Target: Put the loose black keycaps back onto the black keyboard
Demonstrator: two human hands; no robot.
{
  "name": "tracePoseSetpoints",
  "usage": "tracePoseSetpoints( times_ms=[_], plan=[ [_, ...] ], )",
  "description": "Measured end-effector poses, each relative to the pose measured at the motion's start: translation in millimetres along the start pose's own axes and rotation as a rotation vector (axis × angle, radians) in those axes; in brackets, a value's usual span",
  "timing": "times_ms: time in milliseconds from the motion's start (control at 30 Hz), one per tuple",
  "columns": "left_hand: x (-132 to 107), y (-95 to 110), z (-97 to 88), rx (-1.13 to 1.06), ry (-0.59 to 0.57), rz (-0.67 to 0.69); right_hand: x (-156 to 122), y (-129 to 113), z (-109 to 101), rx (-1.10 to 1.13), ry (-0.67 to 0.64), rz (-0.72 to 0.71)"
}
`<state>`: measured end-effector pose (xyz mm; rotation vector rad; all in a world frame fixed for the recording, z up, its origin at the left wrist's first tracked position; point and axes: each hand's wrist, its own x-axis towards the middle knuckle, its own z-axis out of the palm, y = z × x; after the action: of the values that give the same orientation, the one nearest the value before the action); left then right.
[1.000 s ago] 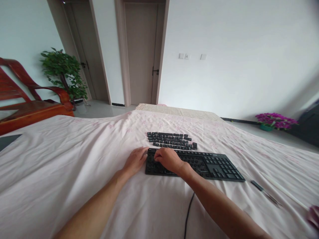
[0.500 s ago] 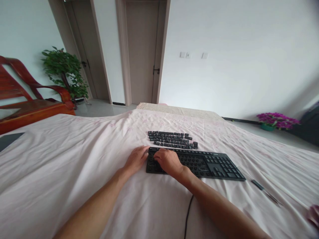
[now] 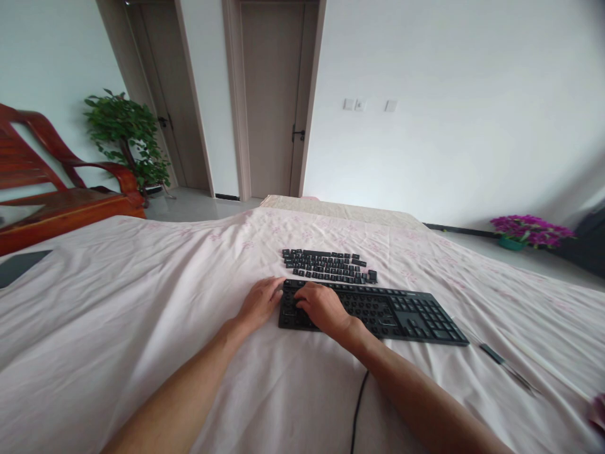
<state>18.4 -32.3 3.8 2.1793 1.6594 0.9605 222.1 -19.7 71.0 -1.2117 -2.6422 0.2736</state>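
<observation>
A black keyboard [image 3: 406, 320] lies on the cloth; many keys of its main block are off, while the number pad on the right has its keys. My left hand [image 3: 259, 302] rests at the keyboard's upper left corner, fingers stretched out and touching its edge. Over the left part of the key block is my right hand [image 3: 326, 309], its thumb and fingers bent together. Whatever it pinches, if anything, is too small or hidden to make out. Just behind the keyboard, loose black keycaps [image 3: 326, 263] lie in rows.
Right of the keyboard lies a thin tool [image 3: 491, 353] with a dark handle and metal ends. A black cable [image 3: 360, 403] runs toward me. The patterned cloth [image 3: 189, 265] has folds. A dark flat object [image 3: 21, 267] is at the left edge.
The view has shifted very slightly, so everything appears a little further right. Both hands stay at the same places on the keyboard.
</observation>
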Motion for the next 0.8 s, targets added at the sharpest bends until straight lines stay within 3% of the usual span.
tracePoseSetpoints(
  times_ms=[233, 433, 800],
  plan=[
    [0, -1, 0.3, -0.037, 0.011, 0.009, 22, 3, 1, 0.023, 0.086, 0.066],
    [3, -4, 1.9, -0.049, 0.024, 0.009, 37, -3, 7, -0.035, 0.05, 0.064],
    [3, -5, 1.3, -0.062, 0.015, 0.005, 40, -14, 7, -0.19, -0.011, 0.086]
  ],
)
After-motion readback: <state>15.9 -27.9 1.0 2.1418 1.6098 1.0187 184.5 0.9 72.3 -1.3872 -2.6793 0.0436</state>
